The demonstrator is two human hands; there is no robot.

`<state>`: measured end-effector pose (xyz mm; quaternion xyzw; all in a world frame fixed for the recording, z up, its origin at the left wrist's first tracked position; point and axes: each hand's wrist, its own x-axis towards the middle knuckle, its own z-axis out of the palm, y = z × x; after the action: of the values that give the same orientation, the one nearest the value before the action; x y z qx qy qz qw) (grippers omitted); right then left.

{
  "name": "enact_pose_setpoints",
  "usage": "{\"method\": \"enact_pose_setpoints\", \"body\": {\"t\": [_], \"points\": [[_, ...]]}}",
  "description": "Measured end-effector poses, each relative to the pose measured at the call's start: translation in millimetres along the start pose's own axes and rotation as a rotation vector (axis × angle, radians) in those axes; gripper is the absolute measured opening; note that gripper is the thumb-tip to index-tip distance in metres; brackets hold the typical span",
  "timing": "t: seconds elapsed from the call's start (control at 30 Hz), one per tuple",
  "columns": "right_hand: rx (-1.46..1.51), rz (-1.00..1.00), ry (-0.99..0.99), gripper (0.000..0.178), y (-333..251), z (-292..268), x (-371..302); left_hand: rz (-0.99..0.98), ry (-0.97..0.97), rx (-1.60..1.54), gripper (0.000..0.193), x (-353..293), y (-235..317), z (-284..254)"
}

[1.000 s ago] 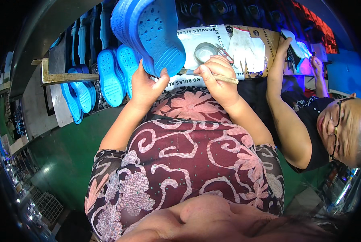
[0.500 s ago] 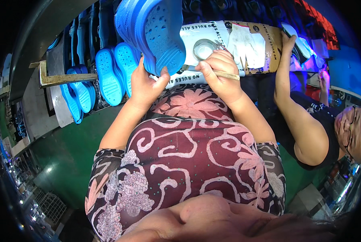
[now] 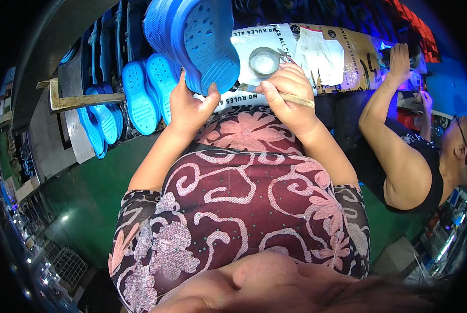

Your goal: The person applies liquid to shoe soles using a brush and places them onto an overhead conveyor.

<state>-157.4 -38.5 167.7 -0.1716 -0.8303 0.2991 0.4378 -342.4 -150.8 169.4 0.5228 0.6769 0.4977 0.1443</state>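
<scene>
My left hand point(image 3: 191, 107) grips a blue clog point(image 3: 210, 47) by its heel end, thumb on the near rim, with the perforated footbed facing up. In my right hand point(image 3: 290, 99) is a brush with a pale wooden handle point(image 3: 298, 100). Its dark tip meets or nearly meets the clog's heel edge; exact contact I cannot tell. A round shallow dish point(image 3: 264, 62) with whitish contents stands just beyond my right hand. Under it lies white printed sheeting point(image 3: 244, 40) on the work surface.
Light-blue soles point(image 3: 139, 99) lean in a row on the left, beside a worn metal bracket point(image 3: 87, 103). A whitish glove point(image 3: 317, 55) lies on brown printed covering point(image 3: 358, 62). At the right a co-worker point(image 3: 405, 161) in a black top reaches toward the bench.
The clog has shifted slightly left in my left hand. My right hand and the brush barely move. The co-worker's near arm has moved right and the head has turned.
</scene>
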Motion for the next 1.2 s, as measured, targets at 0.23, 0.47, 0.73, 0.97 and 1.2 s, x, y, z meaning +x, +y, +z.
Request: {"method": "enact_pose_setpoints", "body": {"t": [0.23, 0.47, 0.73, 0.97, 1.2], "points": [[-0.007, -0.004, -0.073, 0.020, -5, 5, 1, 0.116, 0.067, -0.001, 0.036, -1, -9, 7], [0.081, 0.050, -0.032, 0.021, -3, -2, -5, 0.238, 0.080, 0.036, 0.035, 1, -12, 6], [0.000, 0.014, -0.046, 0.023, -5, 2, -4, 0.343, 0.098, 0.116, 0.030, 3, -10, 6], [0.059, 0.039, 0.099, 0.020, -1, 6, -4, 0.328, 0.113, 0.059, 0.034, 4, -5, 6], [0.011, 0.051, 0.030, 0.022, 0, -9, -6, 0.235, 0.112, 0.015, 0.036, 5, -6, 6]]}}
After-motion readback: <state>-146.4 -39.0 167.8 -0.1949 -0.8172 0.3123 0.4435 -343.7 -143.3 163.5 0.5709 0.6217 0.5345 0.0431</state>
